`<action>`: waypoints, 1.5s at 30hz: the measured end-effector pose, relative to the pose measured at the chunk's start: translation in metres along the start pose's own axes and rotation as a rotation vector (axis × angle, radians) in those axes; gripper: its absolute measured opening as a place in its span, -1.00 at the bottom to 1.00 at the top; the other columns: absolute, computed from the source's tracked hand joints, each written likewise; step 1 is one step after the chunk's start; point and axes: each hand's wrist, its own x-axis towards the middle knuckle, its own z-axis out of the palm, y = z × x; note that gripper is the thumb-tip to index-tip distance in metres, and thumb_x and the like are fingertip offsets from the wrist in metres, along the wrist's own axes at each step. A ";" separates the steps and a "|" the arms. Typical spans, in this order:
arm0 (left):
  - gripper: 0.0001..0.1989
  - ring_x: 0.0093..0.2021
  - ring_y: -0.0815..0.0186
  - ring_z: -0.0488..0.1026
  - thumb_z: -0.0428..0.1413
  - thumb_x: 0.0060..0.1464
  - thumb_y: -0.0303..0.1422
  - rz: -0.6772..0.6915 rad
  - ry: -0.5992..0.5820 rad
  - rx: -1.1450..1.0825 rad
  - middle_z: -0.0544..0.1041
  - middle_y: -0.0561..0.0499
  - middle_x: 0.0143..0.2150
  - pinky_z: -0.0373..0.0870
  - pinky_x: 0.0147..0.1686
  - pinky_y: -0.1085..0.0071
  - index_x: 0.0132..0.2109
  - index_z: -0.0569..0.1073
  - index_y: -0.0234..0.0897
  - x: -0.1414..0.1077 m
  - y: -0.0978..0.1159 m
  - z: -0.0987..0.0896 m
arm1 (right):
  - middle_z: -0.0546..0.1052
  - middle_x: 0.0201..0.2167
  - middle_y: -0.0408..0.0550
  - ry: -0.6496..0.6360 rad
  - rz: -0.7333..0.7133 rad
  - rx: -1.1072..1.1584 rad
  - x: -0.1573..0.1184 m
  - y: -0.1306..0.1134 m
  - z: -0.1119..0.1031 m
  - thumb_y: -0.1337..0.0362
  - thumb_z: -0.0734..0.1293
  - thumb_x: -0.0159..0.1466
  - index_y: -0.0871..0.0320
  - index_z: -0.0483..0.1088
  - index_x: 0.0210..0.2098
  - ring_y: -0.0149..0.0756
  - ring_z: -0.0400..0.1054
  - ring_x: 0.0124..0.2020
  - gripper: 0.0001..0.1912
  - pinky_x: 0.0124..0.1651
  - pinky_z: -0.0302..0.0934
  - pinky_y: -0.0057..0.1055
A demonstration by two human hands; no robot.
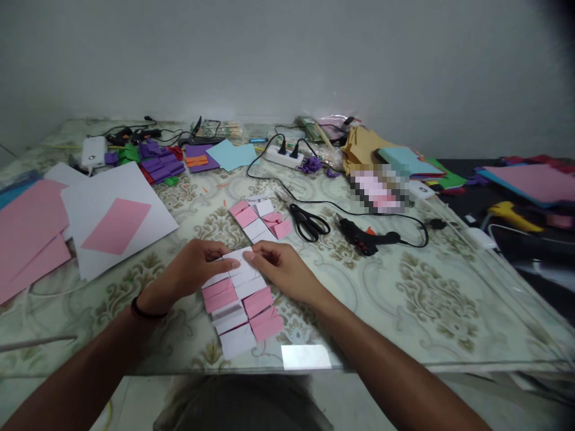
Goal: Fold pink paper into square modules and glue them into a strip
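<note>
- Left hand [192, 268] and right hand [290, 272] pinch the far end of the folded paper [248, 289], near the table's [386, 287] front edge
- Uneven pulling by the two hands could tear the paper or bend its raised flaps

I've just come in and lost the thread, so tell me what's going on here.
A person's left hand and right hand hold the far end of a group of folded pink and white paper pieces near the front edge of a patterned tabletop. A second pink and white paper group lies just beyond. Black-handled scissors and a black glue gun lie to the right, neither in hand. Off left, a pink paper rectangle rests on a large white sheet.
</note>
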 end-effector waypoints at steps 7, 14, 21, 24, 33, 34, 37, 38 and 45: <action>-0.63 -0.50 0.43 0.13 0.29 0.08 -0.09 -0.038 0.066 -0.042 0.26 0.13 -0.54 -0.01 -0.50 0.46 -0.44 0.51 -0.32 0.001 -0.004 -0.001 | 0.27 -0.54 -0.25 -0.063 0.068 -0.021 0.002 0.005 -0.004 -0.04 0.43 0.27 0.16 0.37 -0.45 -0.43 0.05 -0.50 -0.59 -0.41 -0.03 -0.42; -0.67 -0.42 0.38 0.23 0.21 0.16 -0.09 -0.037 -0.059 -0.018 0.35 0.11 -0.45 0.11 -0.42 0.43 -0.32 0.54 -0.31 0.004 -0.006 -0.003 | 0.31 -0.52 -0.24 -0.054 0.070 -0.053 0.002 0.007 -0.002 -0.01 0.44 0.28 0.17 0.44 -0.39 -0.42 0.09 -0.49 -0.64 -0.40 0.01 -0.43; -0.58 -0.43 0.38 0.18 0.17 0.18 -0.03 0.002 0.009 0.080 0.27 0.13 -0.48 0.09 -0.44 0.44 -0.42 0.42 -0.30 0.007 -0.009 -0.008 | 0.50 -0.37 -0.15 0.041 -0.047 -0.065 0.002 0.002 -0.003 0.06 0.34 0.39 0.16 0.51 -0.11 -0.35 0.32 -0.35 -0.71 -0.25 0.17 -0.39; -0.57 -0.46 0.40 0.12 0.16 0.18 -0.04 0.005 0.063 0.113 0.19 0.14 -0.51 0.04 -0.47 0.43 -0.47 0.36 -0.28 0.008 -0.010 -0.012 | 0.54 -0.24 -0.10 0.191 -0.110 0.017 0.004 0.003 -0.007 0.14 0.37 0.34 0.14 0.51 -0.13 -0.30 0.37 -0.22 -0.78 -0.11 0.20 -0.36; -0.62 -0.43 0.33 0.32 0.20 0.12 -0.04 0.006 0.199 0.222 0.39 0.12 -0.46 0.23 -0.39 0.42 -0.11 0.58 -0.25 0.016 -0.020 -0.010 | 0.30 -0.34 -0.25 0.145 0.064 0.604 0.008 0.007 -0.011 0.50 0.49 -0.12 0.11 0.53 -0.24 -0.48 0.06 -0.44 -0.58 -0.38 -0.07 -0.47; -0.57 -0.41 0.30 0.38 0.21 0.11 -0.04 -0.010 0.215 0.230 0.45 0.10 -0.42 0.28 -0.36 0.40 -0.02 0.58 -0.24 0.016 -0.022 -0.010 | 0.28 -0.35 -0.25 0.143 0.074 0.625 0.008 0.006 -0.010 0.52 0.47 -0.14 0.11 0.53 -0.25 -0.48 0.04 -0.44 -0.57 -0.39 -0.09 -0.48; -0.53 -0.30 0.23 0.51 0.21 0.12 -0.05 -0.023 0.238 0.265 0.59 0.00 -0.27 0.39 -0.26 0.35 0.07 0.56 -0.23 0.017 -0.028 -0.008 | 0.27 -0.36 -0.25 0.151 0.049 0.679 0.007 0.004 -0.009 0.56 0.43 -0.15 0.11 0.53 -0.29 -0.47 0.05 -0.41 -0.58 -0.39 -0.09 -0.49; -0.53 -0.29 0.22 0.53 0.20 0.14 -0.06 -0.010 0.246 0.276 0.61 -0.03 -0.24 0.41 -0.25 0.34 0.09 0.56 -0.23 0.018 -0.030 -0.008 | 0.28 -0.36 -0.24 0.150 0.031 0.698 0.007 0.003 -0.009 0.58 0.41 -0.16 0.11 0.52 -0.32 -0.46 0.06 -0.40 -0.58 -0.39 -0.07 -0.49; -0.79 -0.05 0.16 0.56 0.19 0.25 -0.29 0.421 0.439 0.376 0.64 -0.12 -0.07 0.49 0.03 0.18 -0.03 0.58 -0.24 0.012 -0.018 0.000 | 0.43 -0.15 -0.17 -0.002 0.019 0.888 0.001 -0.007 -0.008 0.65 0.43 -0.15 0.06 0.54 -0.30 -0.40 0.27 -0.19 -0.52 -0.22 0.20 -0.50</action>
